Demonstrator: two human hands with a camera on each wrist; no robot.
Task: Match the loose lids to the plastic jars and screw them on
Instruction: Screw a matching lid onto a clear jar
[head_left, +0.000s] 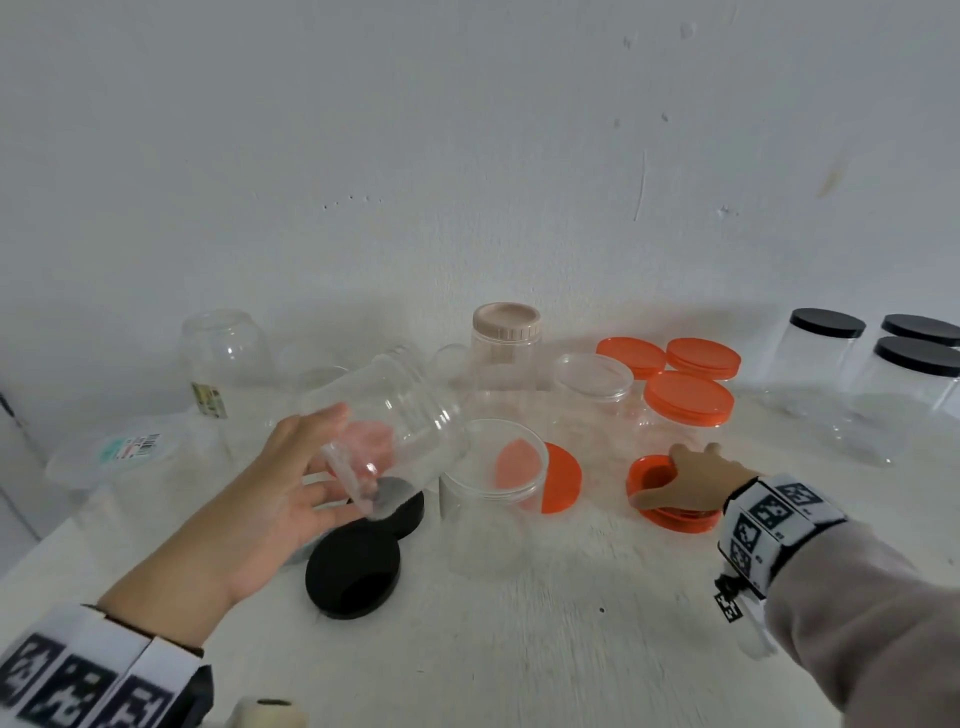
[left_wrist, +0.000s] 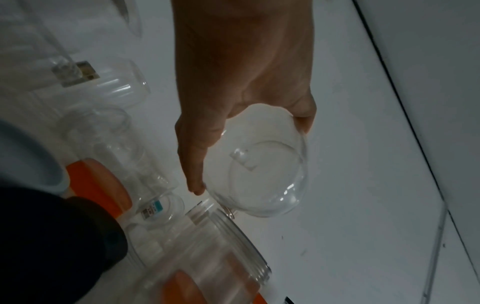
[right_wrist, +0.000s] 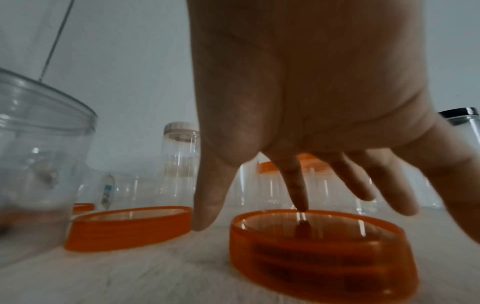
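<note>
From the head view, a clear jar (head_left: 395, 410) is held tilted off the worktop (head_left: 519, 649) by the left hand (head_left: 280, 493); capped jars (head_left: 688, 410) stand beyond the right hand (head_left: 691, 480). In the left wrist view, its base is seen cupped. In the right wrist view, a loose orange lid (right_wrist: 322, 253) is reached with spread fingers, one touching its rim, not yet gripped. Several jars appear left.

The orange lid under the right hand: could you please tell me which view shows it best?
The right wrist view: the orange lid lies rim-up, close, with the right hand spread above it. In the head view the hand covers part of it. The left wrist view does not clearly show it.
</note>
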